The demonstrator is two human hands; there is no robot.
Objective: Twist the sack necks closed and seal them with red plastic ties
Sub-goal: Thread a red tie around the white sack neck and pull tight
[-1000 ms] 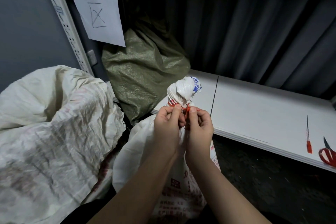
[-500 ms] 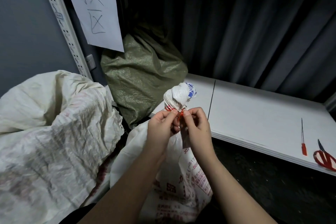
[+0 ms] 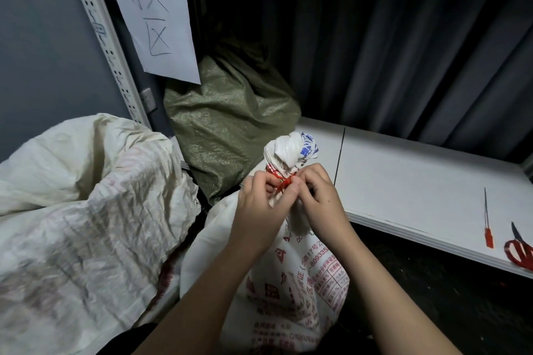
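left hand point(image 3: 261, 204) and right hand point(image 3: 318, 200) at frame centre, fingers pinching thin red plastic tie point(image 3: 281, 180), wrapped around twisted neck of white woven printed sack point(image 3: 290, 153)

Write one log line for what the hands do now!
left hand pinches red tie | right hand pinches it | white sack neck twisted

Both the left hand point(image 3: 261, 202) and right hand point(image 3: 318, 196) have slid lower (still pinching) along the red tie point(image 3: 284, 181).
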